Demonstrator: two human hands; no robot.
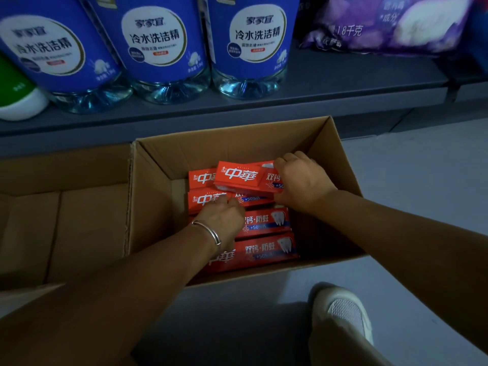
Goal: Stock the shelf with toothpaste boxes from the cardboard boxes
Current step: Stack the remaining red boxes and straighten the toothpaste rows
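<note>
Dim light here, a pale grey floor (422,196) underfoot and a low grey shelf (330,83) running across the top of the view. On that shelf stand three big blue-labelled detergent bottles (155,48) side by side, a green-and-white container (15,96) at the far left, and a purple bag (390,25) lying off to the right.

Down on the floor, hard against the shelf front, sits an open cardboard box (158,186), flaps up. Just left of it and touching is a second cardboard box (66,207) showing only brown board inside. A white shoe (343,313) pokes in at the bottom right.

Inside the open box lie red toothpaste boxes (266,223) flat in a row, filling the right part of the box floor. Both hands are in there now. The right hand (303,180) grips one end of the raised toothpaste box (243,178), fingers curled over its far edge, and that box sits tilted above the row. The left hand (221,215), silver bracelet (211,233) on the wrist, lies knuckles-up on the next box nearer the camera, fingertips on its red face; whether it is actually grasping that box, I cannot tell.
</note>
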